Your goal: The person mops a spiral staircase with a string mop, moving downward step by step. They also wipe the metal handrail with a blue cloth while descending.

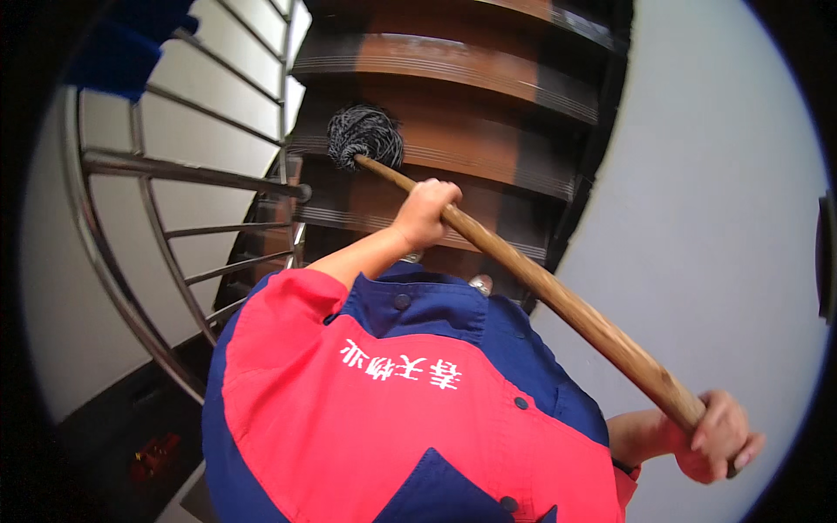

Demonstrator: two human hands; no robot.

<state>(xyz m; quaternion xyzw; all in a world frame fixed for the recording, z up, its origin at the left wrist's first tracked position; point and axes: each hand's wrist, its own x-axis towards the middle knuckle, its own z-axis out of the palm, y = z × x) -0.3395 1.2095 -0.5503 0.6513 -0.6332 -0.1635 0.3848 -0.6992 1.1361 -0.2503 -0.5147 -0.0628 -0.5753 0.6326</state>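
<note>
A string mop with a wooden handle [562, 291] slants across the view. My left hand [428, 212] is closed around the lower part of the handle, nearer the mop head. My right hand [716, 438] grips its upper end, close to the wall on the right. The mop head [365, 136], a bundle of dark grey and whitish strands, rests on a stair at the left side, beside the railing. The brown and black stair treads [458, 140] have grooved front edges. The tips of my shoes [482, 284] show just beyond my jacket hem.
A metal railing [196, 173] runs along the left, with a dark blue cloth [121, 62] over it at the top. A pale wall [706, 196] borders the stairs on the right. Something red [155, 456] lies on the dark floor at lower left.
</note>
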